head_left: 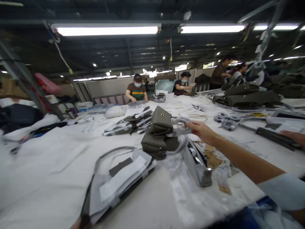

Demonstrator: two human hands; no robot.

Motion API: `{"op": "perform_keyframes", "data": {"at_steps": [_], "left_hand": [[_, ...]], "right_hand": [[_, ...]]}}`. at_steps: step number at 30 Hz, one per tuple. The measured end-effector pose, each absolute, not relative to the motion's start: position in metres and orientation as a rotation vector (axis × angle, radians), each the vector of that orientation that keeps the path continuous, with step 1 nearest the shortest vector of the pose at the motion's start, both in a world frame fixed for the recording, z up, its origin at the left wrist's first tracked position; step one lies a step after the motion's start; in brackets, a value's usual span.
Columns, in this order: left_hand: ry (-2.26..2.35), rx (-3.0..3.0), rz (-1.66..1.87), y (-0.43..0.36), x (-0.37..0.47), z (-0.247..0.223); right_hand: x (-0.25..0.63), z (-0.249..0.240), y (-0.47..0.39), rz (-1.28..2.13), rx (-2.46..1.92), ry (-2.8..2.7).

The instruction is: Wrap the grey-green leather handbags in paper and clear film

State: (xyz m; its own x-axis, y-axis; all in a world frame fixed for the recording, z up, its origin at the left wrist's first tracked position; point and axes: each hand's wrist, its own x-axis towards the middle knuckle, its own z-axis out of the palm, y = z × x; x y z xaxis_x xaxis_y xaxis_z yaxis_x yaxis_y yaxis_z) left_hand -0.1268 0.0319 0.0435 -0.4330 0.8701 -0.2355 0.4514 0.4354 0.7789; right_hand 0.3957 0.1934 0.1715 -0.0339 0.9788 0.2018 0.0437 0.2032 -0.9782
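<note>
My right hand reaches over the table and pinches a coiled grey strap with its fingertips. The coil is beside a stack of dark olive bags with small metal studs. At the bottom edge, only a bit of my left hand shows, at the near corner of a flat bag with white paper and wrapping over it. That bag's long handle arches up at the far side. A grey tape dispenser stands just below my right hand.
More coiled straps lie to the right. A co-worker's hand touches a dark bag at the right edge. Wrapped pieces and a big bag pile are farther back. Two masked people work across the white table. Scraps lie behind the dispenser.
</note>
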Motion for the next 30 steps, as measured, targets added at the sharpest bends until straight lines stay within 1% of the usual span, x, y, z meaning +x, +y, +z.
{"op": "perform_keyframes", "data": {"at_steps": [4, 5, 7, 12, 15, 18, 20, 26, 30], "left_hand": [[1.971, 0.903, 0.932, 0.011, -0.163, 0.052], [1.863, 0.85, 0.997, 0.013, -0.17, 0.056], [1.823, 0.879, 1.108, 0.027, -0.18, 0.063], [1.75, 0.947, 1.122, 0.084, -0.176, 0.066], [1.765, 0.98, 1.118, 0.108, -0.168, 0.061], [1.761, 1.032, 1.155, 0.116, -0.164, 0.058], [1.743, 1.078, 1.189, 0.115, -0.162, 0.059], [1.642, 1.323, 1.442, 0.084, -0.139, 0.08], [1.59, 1.501, 1.6, 0.035, -0.114, 0.083]], "right_hand": [[0.323, 0.159, 0.133, 1.214, -1.028, -1.397], [0.305, 0.155, 0.121, 1.262, -1.01, -1.393], [0.266, 0.144, 0.106, 1.347, -0.952, -1.351], [0.169, 0.104, 0.115, 1.5, -0.828, -1.088], [0.131, 0.071, 0.131, 1.469, -0.89, -1.009], [0.116, 0.046, 0.136, 1.421, -0.905, -0.98], [0.117, 0.038, 0.133, 1.414, -0.877, -0.961], [0.14, 0.038, 0.111, 1.477, -0.826, -0.872], [0.161, 0.041, 0.076, 1.648, -0.786, -0.561]]}}
